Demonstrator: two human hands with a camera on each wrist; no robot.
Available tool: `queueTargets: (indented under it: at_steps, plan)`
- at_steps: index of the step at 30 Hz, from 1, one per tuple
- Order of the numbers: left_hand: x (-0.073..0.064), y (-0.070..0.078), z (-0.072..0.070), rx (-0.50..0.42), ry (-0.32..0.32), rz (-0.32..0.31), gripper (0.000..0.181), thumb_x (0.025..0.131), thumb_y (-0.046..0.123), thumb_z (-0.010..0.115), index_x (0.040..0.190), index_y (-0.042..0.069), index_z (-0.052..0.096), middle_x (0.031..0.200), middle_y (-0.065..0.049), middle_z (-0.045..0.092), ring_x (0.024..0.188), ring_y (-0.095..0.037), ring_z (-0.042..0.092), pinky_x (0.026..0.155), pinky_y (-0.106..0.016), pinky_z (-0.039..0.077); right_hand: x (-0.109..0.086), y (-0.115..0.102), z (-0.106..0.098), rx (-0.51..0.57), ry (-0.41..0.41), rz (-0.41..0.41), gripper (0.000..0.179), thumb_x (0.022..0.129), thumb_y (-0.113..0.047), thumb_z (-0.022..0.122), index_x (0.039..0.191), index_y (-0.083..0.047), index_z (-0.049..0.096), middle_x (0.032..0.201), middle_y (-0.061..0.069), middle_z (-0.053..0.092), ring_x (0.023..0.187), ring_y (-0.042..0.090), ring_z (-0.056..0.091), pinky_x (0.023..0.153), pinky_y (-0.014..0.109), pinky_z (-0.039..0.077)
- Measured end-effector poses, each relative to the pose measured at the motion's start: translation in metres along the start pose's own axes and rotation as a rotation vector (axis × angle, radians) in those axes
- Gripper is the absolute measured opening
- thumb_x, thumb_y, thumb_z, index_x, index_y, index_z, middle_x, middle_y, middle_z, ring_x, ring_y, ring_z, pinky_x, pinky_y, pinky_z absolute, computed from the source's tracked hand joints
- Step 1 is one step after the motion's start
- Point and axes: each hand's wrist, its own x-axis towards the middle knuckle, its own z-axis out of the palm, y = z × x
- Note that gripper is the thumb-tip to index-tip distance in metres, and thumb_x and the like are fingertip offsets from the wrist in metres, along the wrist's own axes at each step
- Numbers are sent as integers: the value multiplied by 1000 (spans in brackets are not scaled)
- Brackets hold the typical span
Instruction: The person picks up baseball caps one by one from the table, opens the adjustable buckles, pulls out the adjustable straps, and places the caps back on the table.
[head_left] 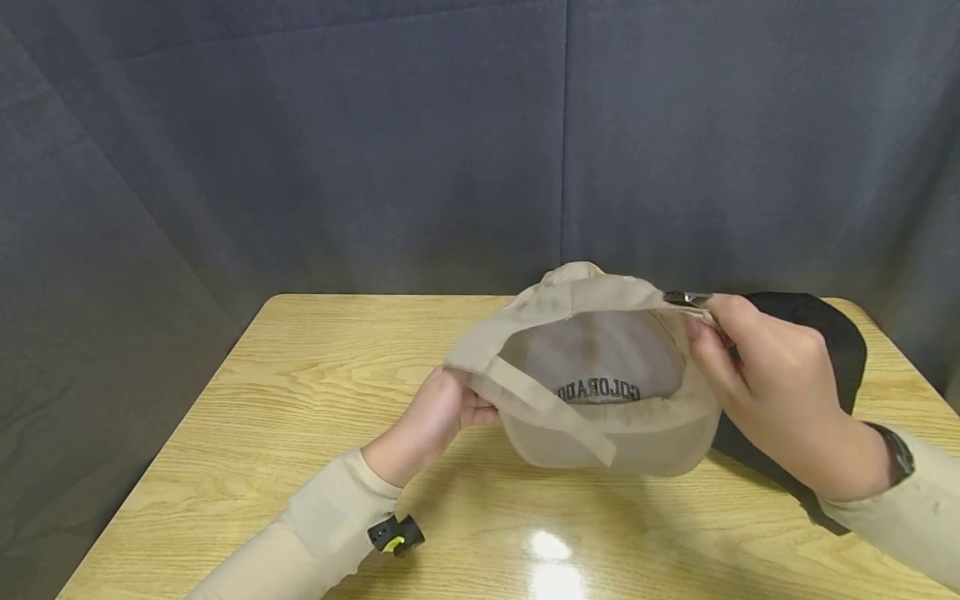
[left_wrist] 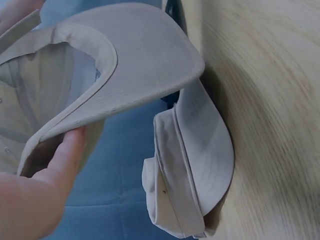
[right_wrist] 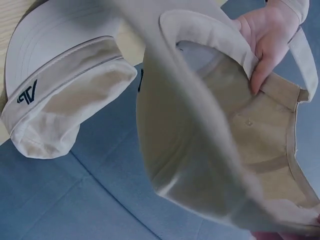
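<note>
Both hands hold a beige cap (head_left: 517, 333) above the table, its inside turned toward me. Dark COLORADO lettering (head_left: 600, 389) shows reversed through the front panel. My left hand (head_left: 438, 412) grips the cap's left edge; in the right wrist view its thumb (right_wrist: 265, 67) lies inside the band. A loose strap (head_left: 555, 408) hangs across the opening from that side. On the other side, my right hand (head_left: 780, 383) pinches the cap's edge beside a metal buckle (head_left: 686, 297). The brim (left_wrist: 145, 50) stretches over a second beige cap (left_wrist: 205, 150) in the left wrist view.
The second cap bears a small dark emblem (right_wrist: 27, 92) in the right wrist view. A black fabric item (head_left: 843, 350) lies on the wooden table (head_left: 315, 392) at the right, partly behind my right arm. A dark curtain (head_left: 420, 167) hangs past the table's far edge.
</note>
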Motion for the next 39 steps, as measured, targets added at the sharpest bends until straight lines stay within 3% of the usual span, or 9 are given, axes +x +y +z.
queueTargets:
  at_steps: [5, 10, 14, 17, 19, 28, 39]
  plan:
    - [-1, 3, 1, -78, -1, 23, 44, 107, 21, 18, 120, -8, 49, 90, -9, 67, 81, -18, 68, 78, -39, 56, -2, -2, 1, 16, -2, -10, 44, 104, -33, 39, 82, 1, 57, 61, 3, 48, 52, 13, 38, 48, 30, 32]
    - [-1, 4, 1, -187, -4, 52, 40, 107, 22, 20, 107, 1, 54, 86, -3, 66, 81, -17, 67, 78, -37, 55, -6, -2, 1, 42, -4, -60, 43, 104, -31, 42, 88, 3, 63, 74, 10, 62, 59, 18, 49, 55, 31, 38]
    - [-2, 4, 0, -252, 3, 69, 40, 108, 27, 22, 103, 10, 57, 88, -1, 67, 82, -16, 67, 78, -36, 55, -7, -1, 2, 102, 5, -91, 42, 104, -32, 45, 95, 3, 66, 87, 14, 69, 71, 25, 60, 75, 19, 45]
    - [-2, 4, 0, -288, 8, 80, 39, 108, 31, 23, 102, 13, 57, 89, 1, 66, 81, -15, 67, 76, -34, 55, -8, -1, 4, 141, 25, -92, 41, 103, -30, 47, 93, 4, 67, 90, 15, 69, 79, 31, 63, 94, 13, 40]
    - [-2, 4, 0, -311, 16, 88, 39, 108, 31, 23, 101, 14, 58, 89, 1, 66, 80, -13, 67, 75, -32, 55, -8, -1, 5, 155, 37, -93, 40, 103, -30, 48, 92, 4, 67, 91, 16, 70, 83, 33, 63, 98, 15, 39]
    - [-4, 5, 3, -363, 106, 69, 36, 108, 28, 21, 103, 15, 55, 92, 2, 63, 78, -9, 65, 70, -26, 54, -14, 3, 3, 171, -3, -105, 45, 102, -33, 49, 93, 7, 67, 97, 22, 69, 119, 16, 57, 104, 25, 38]
    - [-10, 5, 3, -344, 192, 73, 34, 108, 25, 23, 98, 18, 54, 89, 6, 60, 78, -5, 62, 72, -21, 52, -23, 12, 3, 104, -52, -53, 54, 103, -38, 45, 105, 12, 63, 112, 27, 64, 119, 28, 56, 108, 27, 34]
